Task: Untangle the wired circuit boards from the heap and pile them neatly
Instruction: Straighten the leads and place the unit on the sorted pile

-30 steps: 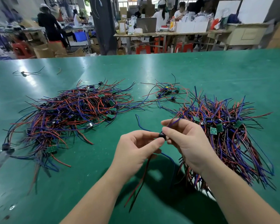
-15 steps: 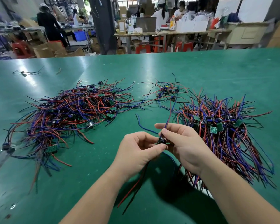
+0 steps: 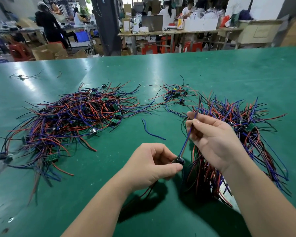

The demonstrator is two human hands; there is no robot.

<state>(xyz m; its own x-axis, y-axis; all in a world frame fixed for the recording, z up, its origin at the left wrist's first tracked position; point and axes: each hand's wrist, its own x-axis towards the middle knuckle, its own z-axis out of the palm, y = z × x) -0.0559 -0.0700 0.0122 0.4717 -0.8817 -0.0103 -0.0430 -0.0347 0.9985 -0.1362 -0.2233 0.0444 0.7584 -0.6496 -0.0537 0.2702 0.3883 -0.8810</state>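
View from a head-worn camera over a green tabletop [image 3: 229, 74]. In the foreground, a person's 2 bare hands hold 1 wired circuit board [image 3: 178, 160] in the air, just above the tabletop and between 2 masses of wire. The left hand [image 3: 149, 165] has its grip clamped on the small dark board, pinched between thumb and curled fingers. The right hand [image 3: 214, 139] has its grip closed on the board's blue and red leads [image 3: 187, 139], drawing them up and taut at a slant. More red and dark wires hang below the left hand.

To the left lies the tangled heap [image 3: 72, 120] of red, blue and black wires with green boards. To the right, partly behind the right hand, lies the pile [image 3: 246, 127], its wires running roughly one way. A small cluster [image 3: 174, 94] sits further back, and a loose blue wire [image 3: 150, 130] lies between.

The step in hand appears to be straightening 1 freed board's wires. The next move likely calls for laying it on the right pile, leads aligned with the others, without snagging neighbours.
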